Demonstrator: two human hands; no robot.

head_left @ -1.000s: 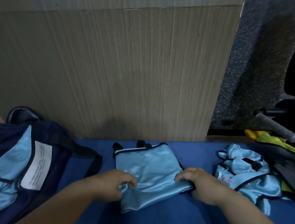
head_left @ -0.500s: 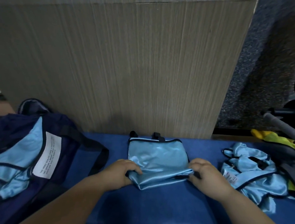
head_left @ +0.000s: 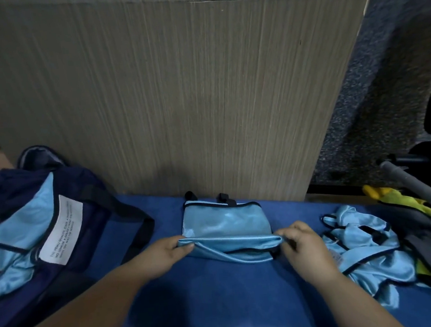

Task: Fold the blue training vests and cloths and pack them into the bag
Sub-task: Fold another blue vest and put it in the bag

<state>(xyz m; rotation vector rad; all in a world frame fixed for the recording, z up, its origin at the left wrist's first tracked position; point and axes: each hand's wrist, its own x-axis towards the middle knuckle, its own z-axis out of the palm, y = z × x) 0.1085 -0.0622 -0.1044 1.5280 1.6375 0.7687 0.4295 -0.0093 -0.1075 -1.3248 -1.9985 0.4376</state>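
A light blue training vest [head_left: 225, 225] with dark trim lies partly folded in the middle of the blue bench [head_left: 216, 301]. My left hand [head_left: 162, 255] pinches the left end of its near folded edge. At the right end, my right hand [head_left: 305, 246] pinches the same edge, and the fold is lifted a little off the bench. On the left stands the dark navy bag [head_left: 89, 226], open, with light blue cloth [head_left: 15, 246] and a white label inside. A loose heap of blue vests [head_left: 365, 252] lies to the right.
A wood-grain panel [head_left: 177, 101] rises right behind the bench. At far right lie yellow and grey cloths [head_left: 423, 228] and a grey handle [head_left: 409, 183]. Speckled grey floor shows beyond the panel on the right.
Both hands folded the vest's near part upward, making it shorter. They now hold the folded edge raised slightly, spread wider apart at its two ends.
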